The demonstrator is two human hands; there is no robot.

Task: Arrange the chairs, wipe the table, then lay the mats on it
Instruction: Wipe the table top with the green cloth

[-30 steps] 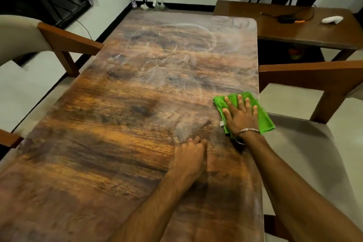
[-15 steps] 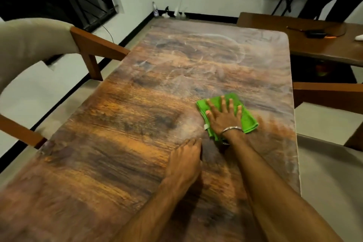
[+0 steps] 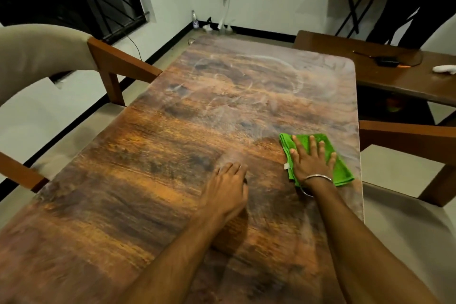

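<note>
A folded green cloth (image 3: pixel 340 168) lies flat on the wooden table (image 3: pixel 172 155), close to its right edge and about midway along it. The right hand (image 3: pixel 311 161) presses down on the cloth, palm flat and fingers spread wide, a thin metal bangle (image 3: pixel 317 177) around the wrist. The left hand (image 3: pixel 225 192) rests on bare tabletop just beside it toward the middle, palm down, fingers loosely together and gripping nothing. Pale smeared streaks mark the far half of the tabletop. A cushioned chair (image 3: pixel 37 57) with wooden arms stands at the left edge, another chair (image 3: pixel 407 136) at the right edge. No mats show on the table.
</note>
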